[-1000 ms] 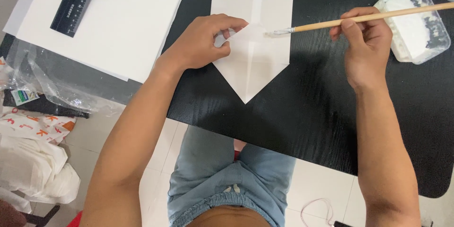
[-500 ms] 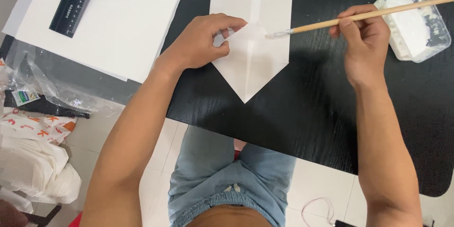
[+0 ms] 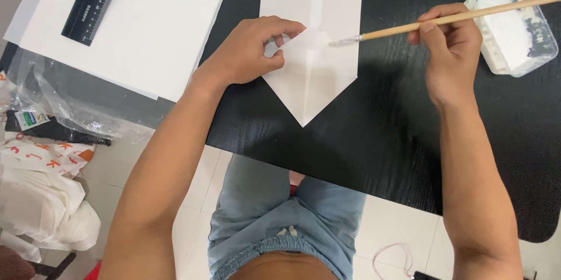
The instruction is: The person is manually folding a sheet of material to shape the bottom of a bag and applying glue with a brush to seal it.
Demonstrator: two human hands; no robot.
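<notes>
The left hand [image 3: 251, 52] presses down on a folded white paper [image 3: 312, 64] that has a pointy end. Its fingers are curled and pinch a small flap of the paper near the middle. The paper lies flat on the black bench [image 3: 380, 140], between the two hands, with its point aimed at the person's lap.

The right hand [image 3: 450, 49] is closed around a thin wooden brush [image 3: 444, 20]. The brush tip touches the paper just beside the left fingers.

Just past the right hand sits a clear tub [image 3: 517, 29] with white paste in it. Past the left hand lie big white sheets [image 3: 152, 29] with a black ruler [image 3: 90, 2] on top.
</notes>
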